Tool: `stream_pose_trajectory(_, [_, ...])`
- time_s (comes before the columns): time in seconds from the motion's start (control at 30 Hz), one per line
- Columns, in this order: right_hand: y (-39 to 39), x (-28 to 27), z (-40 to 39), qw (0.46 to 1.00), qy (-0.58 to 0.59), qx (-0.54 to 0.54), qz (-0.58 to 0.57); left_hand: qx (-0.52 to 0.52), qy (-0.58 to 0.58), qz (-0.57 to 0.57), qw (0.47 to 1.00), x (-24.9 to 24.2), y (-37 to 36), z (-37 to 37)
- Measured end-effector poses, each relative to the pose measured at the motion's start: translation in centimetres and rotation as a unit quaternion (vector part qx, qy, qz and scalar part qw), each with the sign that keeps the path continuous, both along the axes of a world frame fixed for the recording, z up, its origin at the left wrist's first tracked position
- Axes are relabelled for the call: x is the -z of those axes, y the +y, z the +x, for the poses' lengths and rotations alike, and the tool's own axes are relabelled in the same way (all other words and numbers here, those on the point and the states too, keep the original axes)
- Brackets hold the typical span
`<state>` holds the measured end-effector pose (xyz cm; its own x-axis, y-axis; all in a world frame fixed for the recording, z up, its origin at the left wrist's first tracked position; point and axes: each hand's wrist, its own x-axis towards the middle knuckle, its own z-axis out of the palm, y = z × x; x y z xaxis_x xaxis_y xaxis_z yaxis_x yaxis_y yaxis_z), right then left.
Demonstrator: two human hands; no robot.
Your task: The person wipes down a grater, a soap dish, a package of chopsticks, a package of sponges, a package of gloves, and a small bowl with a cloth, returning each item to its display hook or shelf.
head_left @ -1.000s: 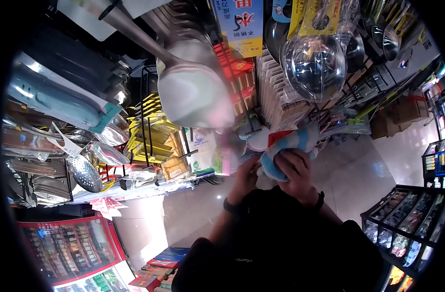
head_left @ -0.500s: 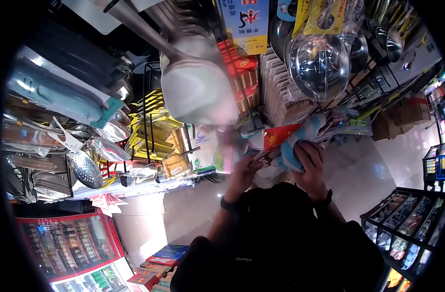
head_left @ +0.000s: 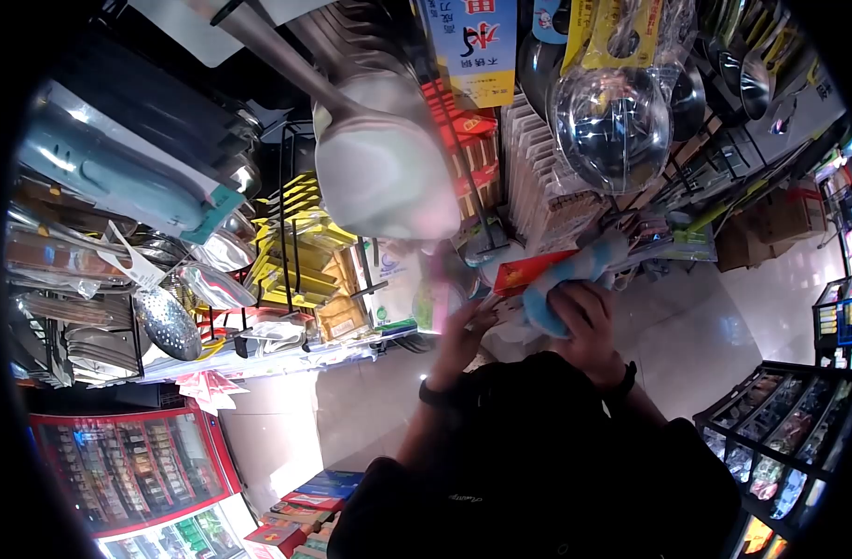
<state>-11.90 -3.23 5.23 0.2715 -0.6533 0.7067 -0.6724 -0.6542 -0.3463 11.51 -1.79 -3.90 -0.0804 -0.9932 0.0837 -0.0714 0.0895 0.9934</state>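
My right hand (head_left: 586, 321) is closed around a light-blue and white item (head_left: 545, 310), soft-looking like a cloth, whose striped end sticks up past the fingers. Just left of it is a red card or packet (head_left: 530, 272) with yellow marks, tilted, over something pale and clear like plastic. My left hand (head_left: 463, 337) is beside the packet's lower left end, fingers pinched together; what they hold is too blurred to make out. Both hands are in front of the hanging racks. A large metal spatula (head_left: 381, 177) hangs above my left hand, and a packaged metal ladle (head_left: 614, 130) above my right.
Yellow packaged goods (head_left: 305, 247) and a slotted spoon (head_left: 165, 321) hang on black wire hooks at left. A red-framed cabinet (head_left: 128, 466) stands lower left. Cardboard boxes (head_left: 770, 224) and a black display rack (head_left: 780, 433) are on the right, with tiled floor (head_left: 687, 326) between.
My right hand has shifted slightly, and its fingers cover the blue item differently. The red packet has tilted a little. My left hand has moved slightly down. The view has shifted a little.
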Motion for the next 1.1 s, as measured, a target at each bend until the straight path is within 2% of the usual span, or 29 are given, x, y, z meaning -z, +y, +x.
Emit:
stream_pose_trajectory(0.1, [-0.3,0.0,-0.5,1.0,-0.01,0.017,0.012,-0.007,-0.089,-0.045,0.995,-0.6,-0.1,0.6])
stream_pose_trajectory(0.27, [-0.1,-0.7,0.8,0.998,-0.033,0.051,0.02,0.015,-0.078,-0.021,0.997,-1.1,-0.2,0.4])
stream_pose_trajectory(0.5, [0.8,-1.9,3.6,0.999,-0.011,-0.031,-0.003,0.004,-0.078,-0.053,0.996,-2.0,0.0,-0.5])
stream_pose_trajectory(0.7, [0.2,-0.4,1.5,1.0,-0.011,-0.013,-0.008,-0.007,-0.086,-0.03,0.996,-3.1,0.2,0.4])
stream_pose_trajectory(0.77, [-0.2,0.2,0.9,1.0,-0.013,0.005,-0.012,-0.002,-0.049,-0.037,0.998,-1.0,0.2,0.9])
stream_pose_trajectory(0.8, [-0.2,0.6,0.7,1.0,-0.014,0.014,-0.013,0.001,-0.031,-0.039,0.999,-1.4,0.0,0.8])
stream_pose_trajectory(0.9, [-0.1,2.3,0.7,1.0,0.002,-0.016,0.009,-0.067,0.161,0.034,0.984,-3.4,1.0,-0.8])
stream_pose_trajectory(1.0, [0.5,2.8,1.1,0.996,0.049,-0.067,0.03,-0.044,0.167,0.061,0.983,-3.0,0.7,-0.2])
stream_pose_trajectory(1.1, [0.6,4.1,1.3,0.987,0.114,-0.108,0.035,-0.021,0.153,0.039,0.987,-3.5,0.2,-0.1])
